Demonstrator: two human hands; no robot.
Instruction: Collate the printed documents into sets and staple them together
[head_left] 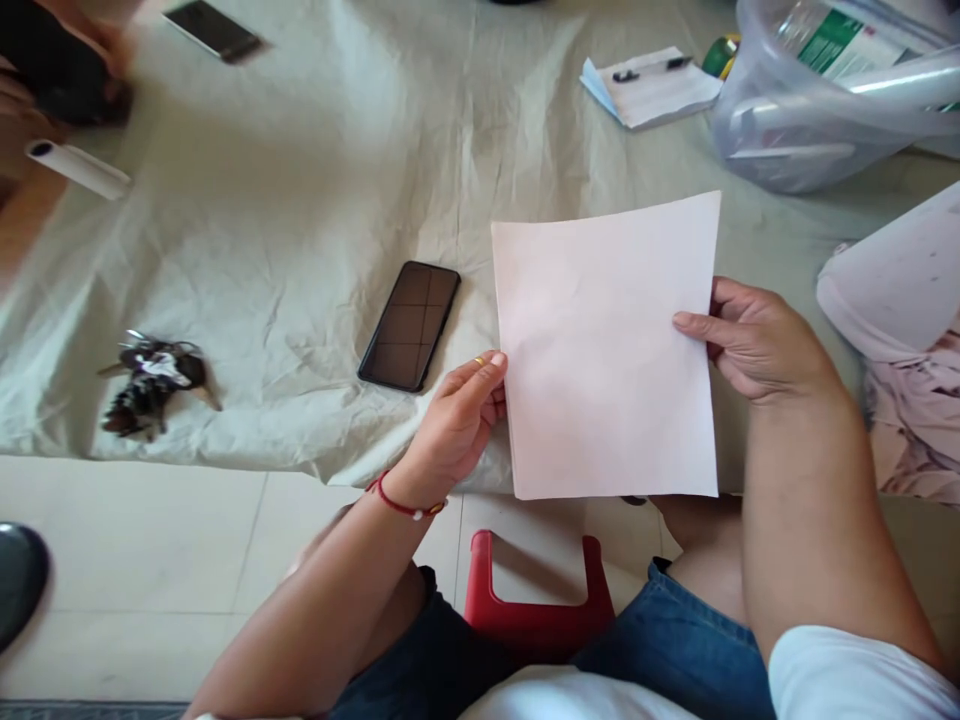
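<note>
Between my two hands I hold white paper (pixel 611 350), blank on the side facing me; its left edge suggests more than one sheet, though I cannot tell how many. My left hand (pixel 469 405) pinches the left edge, thumb at the margin and fingers behind. On the right edge, my right hand (pixel 757 335) grips with its thumb on top and the other fingers partly hidden beneath. A dark smartphone (pixel 410 325) lies on the cloth just left of the paper, close to my left hand.
A pale cloth (pixel 300 200) covers the surface. On it are keys (pixel 157 380), another phone (pixel 212 30), a white roll (pixel 79 170), and a notepad (pixel 660 90) with a pen. At right stand a plastic bin (pixel 795 140) and a white container (pixel 900 270). A red stool (pixel 540 620) is below.
</note>
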